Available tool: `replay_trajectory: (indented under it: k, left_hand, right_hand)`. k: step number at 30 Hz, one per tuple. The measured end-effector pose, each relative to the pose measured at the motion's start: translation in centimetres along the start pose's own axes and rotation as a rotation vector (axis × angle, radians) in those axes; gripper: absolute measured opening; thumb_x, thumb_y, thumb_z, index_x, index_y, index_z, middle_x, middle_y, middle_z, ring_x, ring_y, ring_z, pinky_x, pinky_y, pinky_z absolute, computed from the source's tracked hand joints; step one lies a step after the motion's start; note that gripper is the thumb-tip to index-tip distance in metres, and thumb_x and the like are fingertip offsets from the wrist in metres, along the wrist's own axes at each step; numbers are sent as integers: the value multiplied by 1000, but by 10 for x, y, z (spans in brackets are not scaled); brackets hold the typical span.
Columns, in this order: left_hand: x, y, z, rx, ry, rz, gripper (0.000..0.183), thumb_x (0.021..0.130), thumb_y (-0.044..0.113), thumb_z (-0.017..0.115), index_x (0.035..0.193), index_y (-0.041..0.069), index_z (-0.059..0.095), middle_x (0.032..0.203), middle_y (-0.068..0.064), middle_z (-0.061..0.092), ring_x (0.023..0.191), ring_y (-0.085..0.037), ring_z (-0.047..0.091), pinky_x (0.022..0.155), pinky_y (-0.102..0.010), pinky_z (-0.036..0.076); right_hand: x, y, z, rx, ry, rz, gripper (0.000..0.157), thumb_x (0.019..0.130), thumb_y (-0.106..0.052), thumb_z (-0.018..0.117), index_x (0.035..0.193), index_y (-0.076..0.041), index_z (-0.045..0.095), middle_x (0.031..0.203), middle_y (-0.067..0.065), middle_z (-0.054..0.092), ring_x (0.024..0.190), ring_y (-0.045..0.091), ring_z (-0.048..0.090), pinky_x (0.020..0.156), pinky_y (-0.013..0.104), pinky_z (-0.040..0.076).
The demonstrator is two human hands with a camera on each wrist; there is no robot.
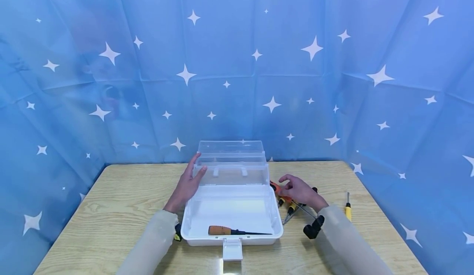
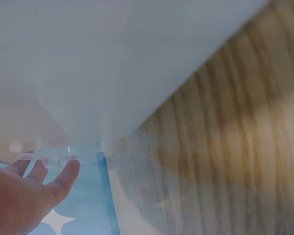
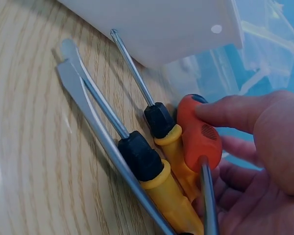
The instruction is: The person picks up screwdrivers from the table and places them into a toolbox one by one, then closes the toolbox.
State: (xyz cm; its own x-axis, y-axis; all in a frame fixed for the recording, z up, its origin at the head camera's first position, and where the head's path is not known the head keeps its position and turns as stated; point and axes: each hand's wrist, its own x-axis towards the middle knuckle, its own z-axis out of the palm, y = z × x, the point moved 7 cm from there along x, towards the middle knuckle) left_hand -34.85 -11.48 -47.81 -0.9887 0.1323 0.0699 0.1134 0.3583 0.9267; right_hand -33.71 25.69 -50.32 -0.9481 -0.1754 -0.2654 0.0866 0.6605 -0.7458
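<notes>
A white toolbox (image 1: 232,203) stands with its clear lid (image 1: 231,174) raised. Inside lies a screwdriver with a brown-orange handle (image 1: 219,230). My left hand (image 1: 186,188) is at the lid's left edge, thumb in front and the other fingers extended along the side. To the right of the box, my right hand (image 1: 299,190) pinches the orange handle of a screwdriver (image 3: 201,134), thumb on top and fingers behind. Its metal shaft points back toward the wrist. Right beside it are two yellow-and-black screwdrivers (image 3: 159,181) and a flat metal blade (image 3: 95,115).
Farther right on the wooden table (image 1: 122,201) lies another yellow-handled screwdriver (image 1: 348,211). A black and yellow item (image 1: 177,232) shows at the box's front left, partly hidden by the sleeve. The box's latch (image 1: 232,250) hangs down in front. Blue star-patterned cloth (image 1: 222,61) surrounds the table.
</notes>
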Motion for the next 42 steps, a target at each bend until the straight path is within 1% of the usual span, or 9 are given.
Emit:
replay_trajectory:
  k: [5,11,17,21,26,30,35,40,42]
  left_hand:
    - [0,2,-1,18,12,8,71,98,62,45,158,36,16,167,1,10,152,-34,12,114,-67,20]
    - [-1,4,-2,20,11,22,71,98,62,44,158,35,16,167,1,10,152,-33,13,114,-67,20]
    - [-1,4,-2,20,10,19,68,98,62,44,157,41,16,167,2,10,152,-33,13,114,-66,21]
    - [-1,4,-2,16,12,24,69,98,62,45,157,40,16,167,3,10,153,-32,12,115,-66,20]
    - [-1,3,-1,12,12,20,68,98,61,46,156,43,16,167,3,10,153,-32,11,115,-67,19]
    - [0,3,-1,11,11,10,69,96,65,45,155,45,16,167,2,10,153,-33,12,114,-67,20]
    - [-1,3,-1,7,10,17,72,96,66,45,157,41,16,167,3,10,153,-32,11,115,-67,19]
    - [0,4,-2,7,10,23,72,96,65,45,157,40,16,167,3,10,153,-32,10,115,-67,18]
    - [0,4,-2,9,10,22,71,97,64,45,157,39,16,167,2,10,153,-33,10,115,-67,18]
  right_hand:
    - [-2,0,0,24,8,1,39,95,-12,64,130,-2,50,98,12,64,79,21,61,66,33,52]
    - [-4,-1,-1,45,17,6,44,94,-12,64,133,0,47,101,13,65,80,20,62,66,33,52]
    - [-5,-2,-3,55,23,-12,47,93,-10,64,135,0,44,101,13,66,79,21,63,65,34,52]
    - [-4,-2,-5,49,29,-20,48,91,-8,64,135,1,45,103,14,67,81,21,64,67,34,53]
    - [-6,-2,-7,38,33,-15,49,90,-8,65,134,2,46,105,14,67,84,21,65,70,35,54]
    - [-7,-3,-10,23,44,-3,51,90,-11,66,135,2,46,106,14,67,85,20,65,70,35,55]
    - [-10,-4,-15,29,61,-3,54,89,-12,66,137,2,45,107,16,66,85,21,65,69,35,55]
    - [-10,-5,-20,58,79,-19,55,89,-11,64,139,1,44,107,15,66,84,21,65,68,33,54]
    - [-10,-6,-22,61,79,-39,56,88,-10,63,139,2,43,106,16,66,83,22,65,67,33,54]
